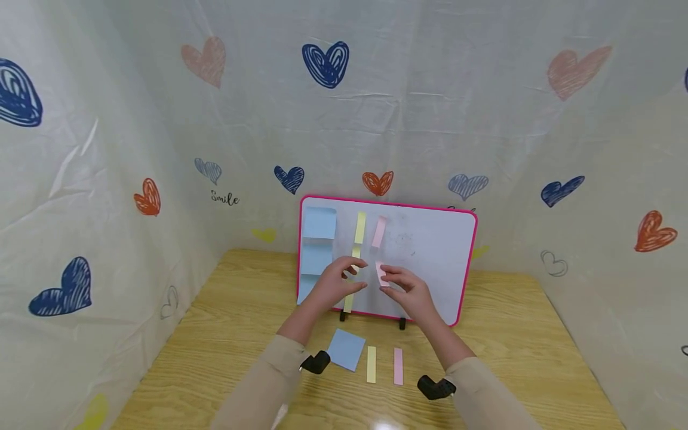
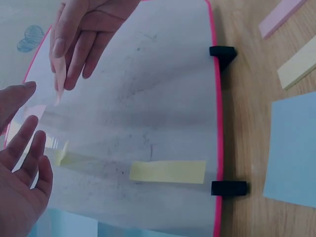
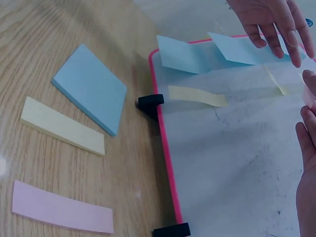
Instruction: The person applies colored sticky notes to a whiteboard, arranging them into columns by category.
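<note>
My right hand (image 1: 411,292) pinches a small pink sticky strip (image 1: 381,275) between thumb and fingers, close in front of the whiteboard (image 1: 430,257). In the left wrist view the pink strip (image 2: 60,79) hangs down from those fingertips. To its left is my left hand (image 1: 333,283), fingers spread and relaxed with nothing in them, overlapping the column of yellow strips (image 1: 360,227). Another pink strip (image 1: 379,232) sticks to the board above the held one. Light blue sticky notes (image 1: 319,223) line the board's left side, the lowest partly hidden by my left hand.
On the wooden table before the board lie a blue note pad (image 1: 346,349), a yellow strip pad (image 1: 371,364) and a pink strip pad (image 1: 398,366). Black feet (image 1: 402,323) hold up the pink-rimmed board. A heart-printed curtain (image 1: 510,131) hangs behind.
</note>
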Demonstrator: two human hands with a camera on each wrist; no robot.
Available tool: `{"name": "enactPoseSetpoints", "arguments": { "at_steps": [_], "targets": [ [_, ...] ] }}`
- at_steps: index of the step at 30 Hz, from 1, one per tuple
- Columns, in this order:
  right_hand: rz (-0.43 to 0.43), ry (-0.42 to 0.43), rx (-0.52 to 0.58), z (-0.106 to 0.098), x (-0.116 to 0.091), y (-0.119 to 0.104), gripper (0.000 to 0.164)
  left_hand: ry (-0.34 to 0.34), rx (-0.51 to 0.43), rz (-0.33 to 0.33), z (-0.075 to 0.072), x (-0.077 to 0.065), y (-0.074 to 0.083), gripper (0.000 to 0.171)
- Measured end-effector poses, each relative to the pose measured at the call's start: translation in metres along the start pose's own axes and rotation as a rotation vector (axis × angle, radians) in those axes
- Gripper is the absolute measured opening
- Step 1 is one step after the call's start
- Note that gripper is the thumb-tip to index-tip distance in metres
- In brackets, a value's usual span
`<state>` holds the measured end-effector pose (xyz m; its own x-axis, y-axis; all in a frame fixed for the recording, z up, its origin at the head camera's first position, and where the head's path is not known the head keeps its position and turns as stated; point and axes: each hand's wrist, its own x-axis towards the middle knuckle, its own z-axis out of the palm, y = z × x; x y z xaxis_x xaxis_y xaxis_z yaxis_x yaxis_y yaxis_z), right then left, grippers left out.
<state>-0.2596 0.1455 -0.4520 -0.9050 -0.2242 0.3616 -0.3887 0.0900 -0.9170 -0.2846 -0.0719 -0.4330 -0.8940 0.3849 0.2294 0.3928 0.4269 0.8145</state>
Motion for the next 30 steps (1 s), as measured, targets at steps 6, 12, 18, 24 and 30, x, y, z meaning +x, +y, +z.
{"name": "enactPoseSetpoints", "arguments": {
  "at_steps": [6,12,18,24,30],
  "targets": [
    [0.023,-0.026,0.003,0.004,0.013,0.0,0.028,0.033,0.035,-0.037,-0.007,0.008,-0.004,0.041],
    [0.062,-0.025,0.002,0.006,0.022,0.002,0.03,0.046,0.036,-0.043,-0.009,0.013,-0.008,0.039],
    [0.074,-0.015,-0.028,0.008,0.028,0.007,0.03,0.048,0.038,-0.052,-0.009,0.015,-0.011,0.038],
    [0.074,-0.006,-0.065,0.01,0.03,0.01,0.029,0.048,0.038,-0.049,-0.008,0.015,-0.014,0.037],
    [0.093,0.001,-0.086,0.013,0.031,0.01,0.029,0.05,0.026,-0.076,-0.008,0.014,-0.015,0.037]
  ]
}}
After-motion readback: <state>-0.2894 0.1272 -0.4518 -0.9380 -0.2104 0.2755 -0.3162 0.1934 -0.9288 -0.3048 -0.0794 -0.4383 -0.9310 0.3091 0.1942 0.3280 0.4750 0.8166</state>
